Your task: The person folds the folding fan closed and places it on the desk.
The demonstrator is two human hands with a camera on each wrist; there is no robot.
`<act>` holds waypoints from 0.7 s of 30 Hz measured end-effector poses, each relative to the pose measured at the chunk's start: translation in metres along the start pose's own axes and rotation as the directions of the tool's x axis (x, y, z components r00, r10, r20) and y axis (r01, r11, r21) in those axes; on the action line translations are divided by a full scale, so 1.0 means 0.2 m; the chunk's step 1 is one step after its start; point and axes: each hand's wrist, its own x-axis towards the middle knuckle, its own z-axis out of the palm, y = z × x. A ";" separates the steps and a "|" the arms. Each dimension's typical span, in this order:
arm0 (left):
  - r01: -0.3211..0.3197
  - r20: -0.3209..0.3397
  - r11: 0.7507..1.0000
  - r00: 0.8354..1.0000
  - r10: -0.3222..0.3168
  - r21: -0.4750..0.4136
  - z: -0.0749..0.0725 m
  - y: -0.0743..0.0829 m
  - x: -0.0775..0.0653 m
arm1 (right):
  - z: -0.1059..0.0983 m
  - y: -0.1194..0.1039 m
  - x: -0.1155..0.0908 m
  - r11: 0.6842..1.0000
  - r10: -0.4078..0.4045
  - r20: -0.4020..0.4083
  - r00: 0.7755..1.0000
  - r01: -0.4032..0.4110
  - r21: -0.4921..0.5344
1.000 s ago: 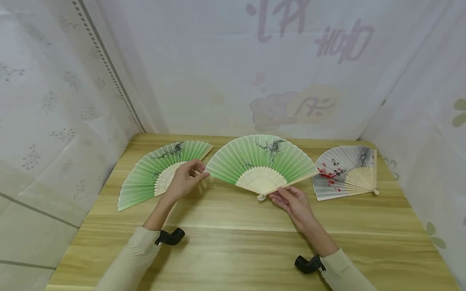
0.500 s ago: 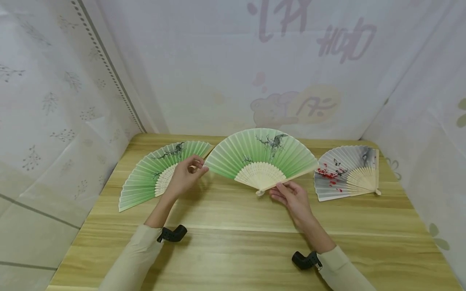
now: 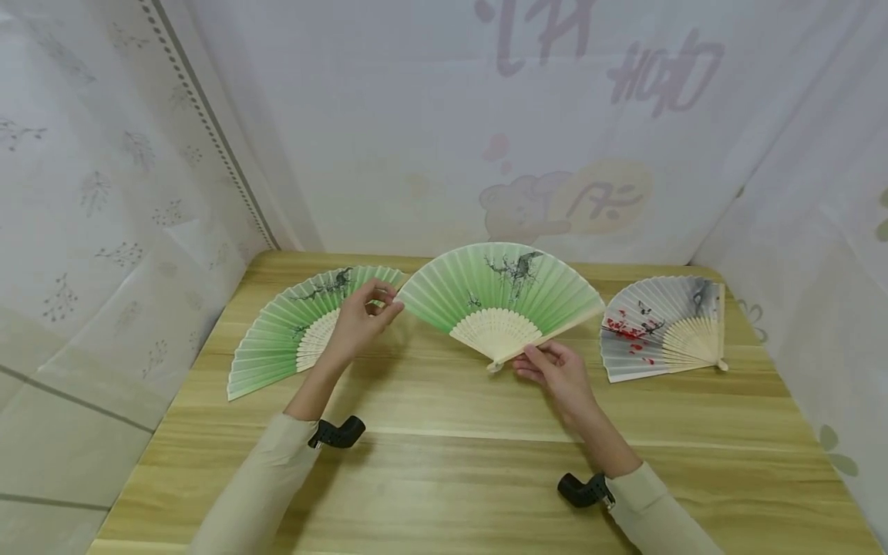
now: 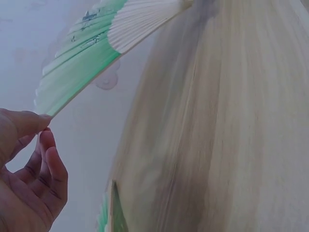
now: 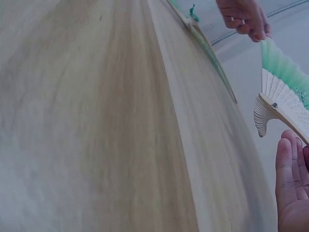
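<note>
A spread green folding fan [image 3: 444, 297] with a dark branch print is held up above the table between both hands. My left hand [image 3: 362, 317] pinches its left outer corner between thumb and fingertips, which the left wrist view shows close up. On the other side, my right hand [image 3: 563, 381] grips the right guard stick just beyond the pivot, thumb on the front. In the right wrist view the fan's ribs gather at a rivet [image 5: 274, 105] above the right hand's fingers. A second spread green fan [image 3: 267, 354] lies at the left, partly hidden behind the left hand.
A grey fan [image 3: 627, 358] with red blossoms lies spread at the right of the wooden table [image 3: 444, 493]. Behind the table hangs a pale printed cloth [image 3: 375, 154], with more cloth at both sides. Black wrist cameras sit at both sleeves.
Both hands have raised the middle green fan slightly, and its left corner has come a little to the right with the left hand. The other two fans stay put.
</note>
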 end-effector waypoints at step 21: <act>-0.062 -0.003 0.997 0.998 0.062 -0.048 0.09 0.06 0.08 | -0.02 -0.04 0.05 0.965 -0.030 0.137 0.990 0.064 -0.253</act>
